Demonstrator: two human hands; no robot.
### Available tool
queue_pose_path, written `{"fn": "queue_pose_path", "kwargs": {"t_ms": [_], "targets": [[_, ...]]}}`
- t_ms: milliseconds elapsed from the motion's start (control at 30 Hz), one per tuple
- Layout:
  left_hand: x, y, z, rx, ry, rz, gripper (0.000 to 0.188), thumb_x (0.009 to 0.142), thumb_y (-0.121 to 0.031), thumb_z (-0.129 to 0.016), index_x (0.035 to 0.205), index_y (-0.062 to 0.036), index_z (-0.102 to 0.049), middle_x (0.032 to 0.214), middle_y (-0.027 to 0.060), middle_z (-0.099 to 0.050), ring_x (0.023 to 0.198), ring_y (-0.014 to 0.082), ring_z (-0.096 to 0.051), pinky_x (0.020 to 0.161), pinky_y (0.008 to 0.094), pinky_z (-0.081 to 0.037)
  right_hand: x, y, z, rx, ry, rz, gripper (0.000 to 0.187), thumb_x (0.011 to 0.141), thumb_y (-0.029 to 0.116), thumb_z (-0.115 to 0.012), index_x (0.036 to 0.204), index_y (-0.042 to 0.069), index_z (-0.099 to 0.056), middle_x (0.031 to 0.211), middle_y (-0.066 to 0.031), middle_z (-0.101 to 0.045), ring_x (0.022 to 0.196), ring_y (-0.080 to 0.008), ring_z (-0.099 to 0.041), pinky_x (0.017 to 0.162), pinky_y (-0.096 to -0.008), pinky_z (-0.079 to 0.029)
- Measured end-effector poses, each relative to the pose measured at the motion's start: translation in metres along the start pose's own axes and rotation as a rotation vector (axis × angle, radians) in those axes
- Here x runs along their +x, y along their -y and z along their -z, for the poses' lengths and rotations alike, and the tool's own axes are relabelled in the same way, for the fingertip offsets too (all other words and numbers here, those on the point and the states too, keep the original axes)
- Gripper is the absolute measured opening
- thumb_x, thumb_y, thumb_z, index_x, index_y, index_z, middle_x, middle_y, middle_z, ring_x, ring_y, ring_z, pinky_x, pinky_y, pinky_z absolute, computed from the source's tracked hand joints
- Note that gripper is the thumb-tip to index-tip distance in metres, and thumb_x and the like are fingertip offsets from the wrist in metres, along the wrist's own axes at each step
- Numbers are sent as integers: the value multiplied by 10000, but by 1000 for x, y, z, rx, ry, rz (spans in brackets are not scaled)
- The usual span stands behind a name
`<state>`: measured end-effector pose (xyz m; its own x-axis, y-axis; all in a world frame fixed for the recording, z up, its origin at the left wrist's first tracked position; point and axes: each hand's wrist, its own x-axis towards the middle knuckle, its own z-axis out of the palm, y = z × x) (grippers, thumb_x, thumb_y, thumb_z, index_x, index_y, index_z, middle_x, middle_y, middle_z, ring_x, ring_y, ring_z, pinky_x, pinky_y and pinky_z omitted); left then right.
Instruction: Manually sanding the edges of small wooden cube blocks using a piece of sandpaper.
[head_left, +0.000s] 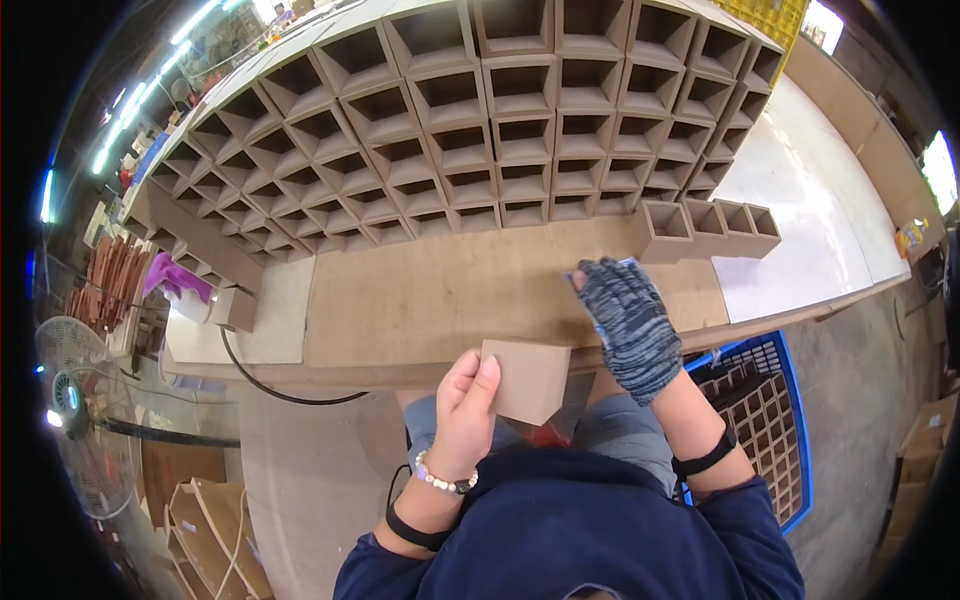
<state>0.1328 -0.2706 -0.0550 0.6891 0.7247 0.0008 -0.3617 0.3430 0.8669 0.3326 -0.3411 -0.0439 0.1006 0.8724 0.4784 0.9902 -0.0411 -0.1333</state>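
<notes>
Left hand (462,408) pinches flat brown square fibreboard panel (527,378) by left edge, at near rim of wooden desk (420,300). Gloved right hand (630,325) rests loosely curled on desk, holding nothing. Panel likely light, stiff; grip edges.

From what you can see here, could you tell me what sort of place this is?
Probably a woodworking workshop: rows of open brown boxes cover the workbench, a crate holds more, and the left hand holds a board piece.
</notes>
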Motion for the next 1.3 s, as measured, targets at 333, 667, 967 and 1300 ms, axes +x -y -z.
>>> {"fn": "queue_pose_path", "kwargs": {"t_ms": [333, 667, 967, 1300], "targets": [[5, 10, 4, -160, 50, -93, 330, 888, -40, -570, 1195, 4, -457, 1154, 91, -579, 1060, 138, -546, 944, 302, -414, 5, 35, 12, 440, -117, 192, 483, 804, 50, -525, 1282, 33, -451, 1201, -178, -535, 1099, -331, -529, 1009, -467, -350], [-4, 1, 20, -79, 192, -118, 343, 847, -3, -605, 1170, -14, -490, 1171, 89, -579, 1085, 161, -545, 943, 320, -417, 3, 24, 21, 360, -131, 89, 396, 857, 150, -483, 1249, 107, -524, 1227, -137, -546, 1144, -304, -513, 1019, -446, -350], [-9, -1, 19, -223, 224, -96, 345, 834, -14, -621, 1160, -20, -507, 1145, 95, -594, 1083, 174, -548, 939, 331, -419, 3, 4, -6, 227, 0, 53, 470, 818, 96, -496, 1288, 85, -483, 1243, -161, -533, 1169, -307, -499, 1051, -435, -323], [7, 2, 12, -588, -33, 43, 412, 939, -371, -464, 1127, -19, -563, 1181, 111, -586, 1108, 250, -543, 957, 415, -410, -18, 29, -15, 860, -164, -297, 654, 697, -98, -420, 1341, 14, -397, 1329, -170, -470, 1257, -299, -434, 1060, -336, -333]]}}
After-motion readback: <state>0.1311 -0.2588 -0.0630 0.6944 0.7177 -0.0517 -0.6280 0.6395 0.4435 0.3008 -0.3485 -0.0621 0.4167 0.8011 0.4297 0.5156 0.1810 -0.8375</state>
